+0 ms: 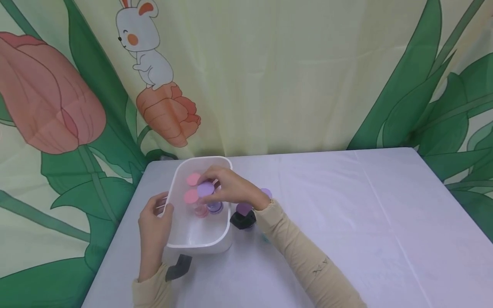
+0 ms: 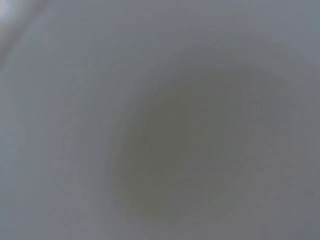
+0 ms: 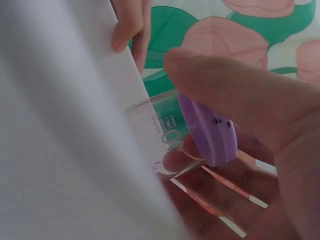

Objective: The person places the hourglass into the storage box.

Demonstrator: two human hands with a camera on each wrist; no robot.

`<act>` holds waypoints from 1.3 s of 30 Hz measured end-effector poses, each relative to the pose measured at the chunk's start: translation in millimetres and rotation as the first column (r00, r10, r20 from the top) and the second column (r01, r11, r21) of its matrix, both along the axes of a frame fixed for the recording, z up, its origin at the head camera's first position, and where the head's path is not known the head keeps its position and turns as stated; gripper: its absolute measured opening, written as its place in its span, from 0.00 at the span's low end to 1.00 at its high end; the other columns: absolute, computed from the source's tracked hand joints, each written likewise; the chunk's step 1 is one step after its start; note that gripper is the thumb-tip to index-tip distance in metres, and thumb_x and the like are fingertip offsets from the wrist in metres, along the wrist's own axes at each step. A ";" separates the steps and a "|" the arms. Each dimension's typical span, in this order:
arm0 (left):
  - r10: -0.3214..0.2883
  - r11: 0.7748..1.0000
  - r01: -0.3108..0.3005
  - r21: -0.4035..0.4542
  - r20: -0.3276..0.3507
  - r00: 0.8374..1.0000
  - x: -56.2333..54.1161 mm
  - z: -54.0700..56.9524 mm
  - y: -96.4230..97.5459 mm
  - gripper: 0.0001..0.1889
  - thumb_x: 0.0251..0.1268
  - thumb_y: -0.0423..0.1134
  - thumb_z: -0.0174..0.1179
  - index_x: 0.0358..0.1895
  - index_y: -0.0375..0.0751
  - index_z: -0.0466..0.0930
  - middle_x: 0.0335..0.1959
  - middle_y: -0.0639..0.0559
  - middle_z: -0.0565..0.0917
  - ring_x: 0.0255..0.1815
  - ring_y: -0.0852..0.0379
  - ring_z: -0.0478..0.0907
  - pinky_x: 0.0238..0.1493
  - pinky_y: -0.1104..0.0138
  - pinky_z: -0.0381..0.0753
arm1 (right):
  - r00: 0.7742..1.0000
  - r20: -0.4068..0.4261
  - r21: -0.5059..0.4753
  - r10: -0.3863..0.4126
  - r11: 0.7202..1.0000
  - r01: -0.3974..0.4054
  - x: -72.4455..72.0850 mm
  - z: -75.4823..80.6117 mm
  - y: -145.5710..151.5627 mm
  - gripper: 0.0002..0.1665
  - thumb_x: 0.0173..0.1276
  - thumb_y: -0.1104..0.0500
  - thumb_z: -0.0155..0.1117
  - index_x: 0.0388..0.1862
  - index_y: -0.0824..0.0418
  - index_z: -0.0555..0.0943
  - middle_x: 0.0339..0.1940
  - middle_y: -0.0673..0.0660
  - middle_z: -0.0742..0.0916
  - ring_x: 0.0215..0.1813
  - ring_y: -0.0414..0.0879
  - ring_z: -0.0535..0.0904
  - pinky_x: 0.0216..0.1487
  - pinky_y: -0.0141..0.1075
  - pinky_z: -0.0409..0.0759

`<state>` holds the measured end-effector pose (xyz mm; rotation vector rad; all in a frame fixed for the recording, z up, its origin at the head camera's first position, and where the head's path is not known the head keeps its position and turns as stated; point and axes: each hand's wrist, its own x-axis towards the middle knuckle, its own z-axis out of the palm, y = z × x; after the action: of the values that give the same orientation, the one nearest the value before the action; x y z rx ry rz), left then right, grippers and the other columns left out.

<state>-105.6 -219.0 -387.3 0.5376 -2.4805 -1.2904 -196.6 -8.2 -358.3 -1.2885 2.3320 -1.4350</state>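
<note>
White cloth covers the table (image 1: 366,205). Nearest, I see the left hand (image 1: 155,220) gripping the white bin (image 1: 194,247) at its left side. Inside, the right hand (image 1: 228,186), curled partly closed, pinches the purple-capped clear jar (image 1: 206,189); I judge it light, rigid, slick, possibly breakable, best held just below its cap. Two pink-capped jars (image 1: 191,196) sit left.

white tub (image 1: 198,233): smooth plastic, slightly glossy
held jar (image 3: 162,127): clear, shiny, glass or plastic unclear
purple lid (image 3: 212,131): smooth, opaque plastic
sleeve (image 1: 308,254): puckered matt cloth
counter (image 1: 346,205): matt, creased cloth
curtain (image 1: 269,85): matt printed cloth
</note>
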 end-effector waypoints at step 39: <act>-0.004 1.000 0.003 -0.012 -0.020 1.000 1.1 1.7 0.7 0.21 0.70 0.37 0.49 0.64 0.40 0.75 0.57 0.37 0.81 0.55 0.40 0.79 0.50 0.42 0.82 | 0.986 -0.168 0.380 0.007 0.923 0.058 -2.5 -3.3 -5.2 0.24 0.53 0.55 0.79 0.50 0.54 0.86 0.45 0.45 0.87 0.45 0.38 0.77 0.52 0.31 0.76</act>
<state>-104.5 -218.3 -385.6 0.5154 -2.4720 -1.2757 -199.1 -13.4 -361.6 -1.3042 2.5725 -0.8347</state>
